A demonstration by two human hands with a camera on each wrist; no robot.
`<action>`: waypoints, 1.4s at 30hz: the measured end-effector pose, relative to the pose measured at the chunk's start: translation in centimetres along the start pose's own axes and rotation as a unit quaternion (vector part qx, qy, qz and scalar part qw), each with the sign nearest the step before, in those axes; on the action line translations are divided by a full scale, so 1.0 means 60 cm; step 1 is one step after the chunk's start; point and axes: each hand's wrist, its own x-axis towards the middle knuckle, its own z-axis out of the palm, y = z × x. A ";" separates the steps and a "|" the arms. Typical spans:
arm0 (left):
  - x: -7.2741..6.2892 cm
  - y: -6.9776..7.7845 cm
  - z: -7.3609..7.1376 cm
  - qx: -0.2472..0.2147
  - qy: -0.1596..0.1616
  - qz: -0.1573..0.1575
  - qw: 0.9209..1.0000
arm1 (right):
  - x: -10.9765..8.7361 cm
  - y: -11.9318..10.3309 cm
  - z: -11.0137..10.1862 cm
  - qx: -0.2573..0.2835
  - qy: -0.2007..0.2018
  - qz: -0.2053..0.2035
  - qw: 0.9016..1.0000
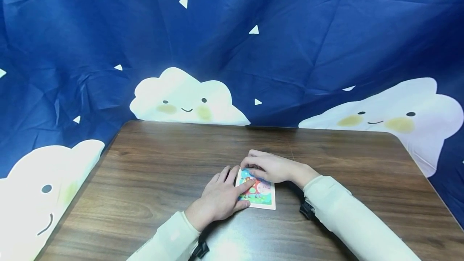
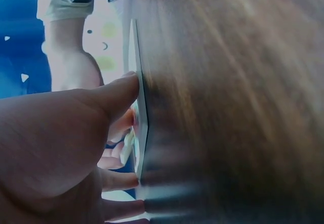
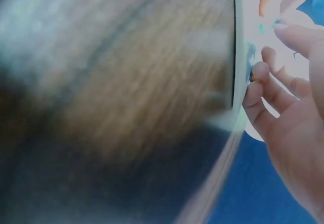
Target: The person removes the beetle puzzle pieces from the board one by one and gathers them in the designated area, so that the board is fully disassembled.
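A small picture puzzle board [image 1: 269, 200] with a pale border and a colourful printed scene lies flat on the wooden table. My left hand [image 1: 221, 196] rests along its left side, index finger stretched over the picture and thumb [image 2: 126, 84] at the near edge. Its fingers are mostly straight. Over the far left corner, my right hand [image 1: 273, 166] bends its fingers down, thumb on the picture side. In the left wrist view, a pale tilted puzzle piece [image 2: 127, 147] shows at the right fingertips, raised from the board. Bent right fingers [image 3: 260, 74] hide part of that corner.
The brown wooden table [image 1: 156, 160] extends around the board on all sides. Behind it hangs a blue cloth [image 1: 290, 59] printed with smiling clouds and white triangles. Dark wrist straps [image 1: 307, 209] sit at both sleeves.
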 end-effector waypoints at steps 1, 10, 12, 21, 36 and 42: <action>0.000 0.000 0.000 0.001 -0.001 0.000 1.000 | -0.001 0.000 0.000 0.001 0.005 -0.003 1.000; 0.000 0.002 -0.001 0.008 -0.003 -0.001 1.000 | 0.001 0.003 0.008 -0.004 0.040 -0.033 0.999; 0.000 0.002 -0.001 0.013 -0.002 -0.001 1.000 | 0.002 0.005 0.008 0.000 0.047 -0.038 0.998; 0.002 0.002 -0.001 0.026 0.001 0.002 1.000 | 0.006 0.008 0.004 0.031 0.060 -0.046 0.997; 0.000 0.002 -0.001 0.030 0.017 0.010 0.999 | 0.010 -0.001 0.007 0.080 0.072 0.016 0.994; -0.001 0.002 -0.001 0.030 0.021 0.011 0.999 | 0.008 -0.009 0.004 0.103 0.061 0.028 0.992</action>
